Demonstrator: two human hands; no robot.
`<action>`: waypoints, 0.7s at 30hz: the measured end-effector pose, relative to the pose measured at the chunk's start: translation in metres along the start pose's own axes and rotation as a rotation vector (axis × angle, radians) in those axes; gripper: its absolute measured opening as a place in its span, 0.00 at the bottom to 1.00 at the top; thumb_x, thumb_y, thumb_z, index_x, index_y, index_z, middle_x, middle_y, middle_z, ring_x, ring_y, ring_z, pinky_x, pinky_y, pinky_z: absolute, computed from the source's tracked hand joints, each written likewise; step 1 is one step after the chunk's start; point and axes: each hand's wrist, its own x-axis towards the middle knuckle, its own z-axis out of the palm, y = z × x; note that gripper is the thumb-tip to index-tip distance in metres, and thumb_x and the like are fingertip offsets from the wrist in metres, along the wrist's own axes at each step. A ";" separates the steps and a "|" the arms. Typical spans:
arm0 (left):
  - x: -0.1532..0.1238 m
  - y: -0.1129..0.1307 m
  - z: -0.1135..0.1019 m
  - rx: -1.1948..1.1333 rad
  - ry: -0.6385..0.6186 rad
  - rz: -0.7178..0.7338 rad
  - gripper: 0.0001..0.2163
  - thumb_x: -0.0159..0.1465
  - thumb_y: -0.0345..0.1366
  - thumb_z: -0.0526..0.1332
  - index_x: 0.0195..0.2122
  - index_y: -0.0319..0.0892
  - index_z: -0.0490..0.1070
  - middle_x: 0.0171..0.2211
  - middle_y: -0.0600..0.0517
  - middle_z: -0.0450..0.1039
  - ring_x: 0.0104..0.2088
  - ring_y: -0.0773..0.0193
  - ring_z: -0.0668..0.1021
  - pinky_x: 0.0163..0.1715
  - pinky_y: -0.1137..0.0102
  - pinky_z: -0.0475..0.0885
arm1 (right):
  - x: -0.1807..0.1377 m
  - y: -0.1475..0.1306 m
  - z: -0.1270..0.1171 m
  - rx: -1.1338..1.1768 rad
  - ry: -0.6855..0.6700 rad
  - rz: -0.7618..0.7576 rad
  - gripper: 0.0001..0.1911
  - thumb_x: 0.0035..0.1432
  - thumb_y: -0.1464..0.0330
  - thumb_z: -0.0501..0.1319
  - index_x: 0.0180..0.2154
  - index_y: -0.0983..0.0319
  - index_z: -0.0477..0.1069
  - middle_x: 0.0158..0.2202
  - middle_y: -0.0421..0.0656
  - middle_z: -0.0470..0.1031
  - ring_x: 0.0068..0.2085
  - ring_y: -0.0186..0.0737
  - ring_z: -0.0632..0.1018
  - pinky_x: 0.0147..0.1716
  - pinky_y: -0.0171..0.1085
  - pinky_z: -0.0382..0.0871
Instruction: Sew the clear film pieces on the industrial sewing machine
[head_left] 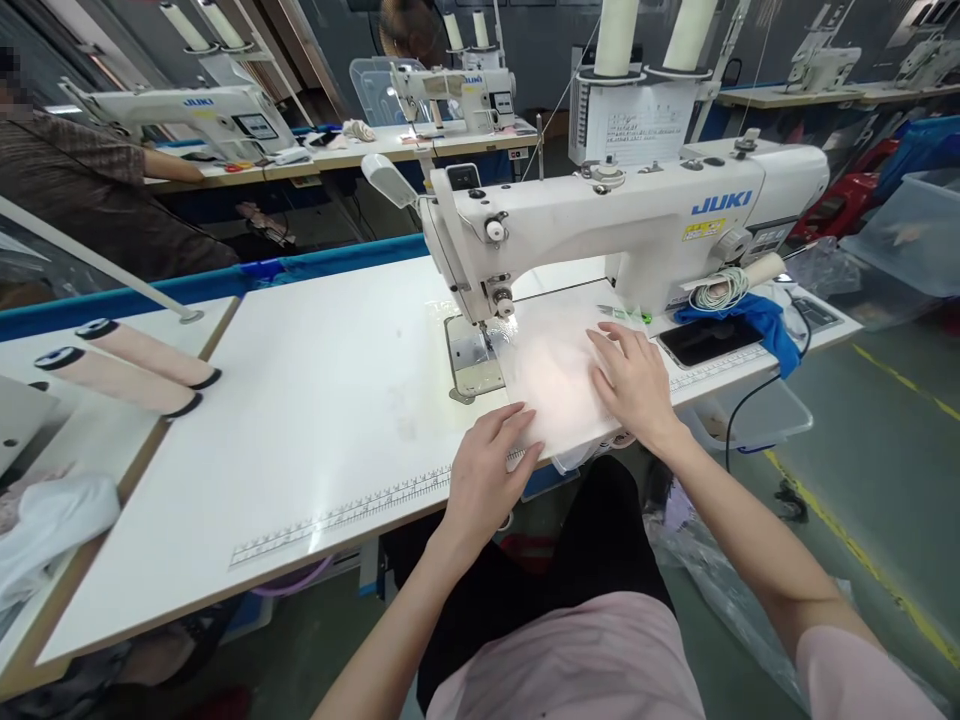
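Note:
A thin piece of whitish-pink fabric (559, 370) lies flat on the sewing table, its left edge beside the presser foot and needle (487, 345) of a white sewing machine (600, 215). My left hand (491, 465) rests at the fabric's near left corner, fingers spread, fingertips touching the cloth near the table's front edge. On the right part of the fabric lies my right hand (634, 380), its fingers stretched out and pressing lightly on top. Under the needle sits a metal needle plate (480, 375), partly covered by the fabric.
A phone (709, 340), a blue cloth (776, 325) and a coil of pale cord (720, 290) lie right of my right hand. Green-handled snips (641, 317) are behind the fabric. Two pink thread cones (124, 380) lie at left. A co-worker (82, 190) sits beyond.

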 end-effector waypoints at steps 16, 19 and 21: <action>0.028 0.005 -0.004 0.251 -0.192 0.439 0.31 0.66 0.51 0.56 0.65 0.38 0.55 0.67 0.40 0.53 0.67 0.48 0.55 0.63 0.54 0.59 | 0.013 0.036 -0.007 0.358 0.125 0.121 0.14 0.64 0.69 0.52 0.46 0.60 0.75 0.48 0.43 0.77 0.51 0.42 0.75 0.53 0.43 0.68; 0.036 0.011 0.011 0.336 -0.258 0.397 0.37 0.64 0.56 0.53 0.67 0.37 0.50 0.68 0.38 0.47 0.68 0.44 0.53 0.62 0.50 0.59 | 0.002 0.056 -0.017 0.370 0.059 0.241 0.15 0.63 0.69 0.53 0.46 0.60 0.75 0.48 0.43 0.77 0.51 0.43 0.76 0.52 0.42 0.69; 0.039 0.013 0.021 0.399 -0.271 0.336 0.36 0.65 0.55 0.52 0.67 0.36 0.50 0.68 0.37 0.46 0.67 0.43 0.54 0.60 0.52 0.63 | -0.009 0.065 -0.019 0.368 0.001 0.261 0.15 0.62 0.69 0.53 0.47 0.61 0.74 0.48 0.43 0.77 0.50 0.43 0.77 0.50 0.42 0.71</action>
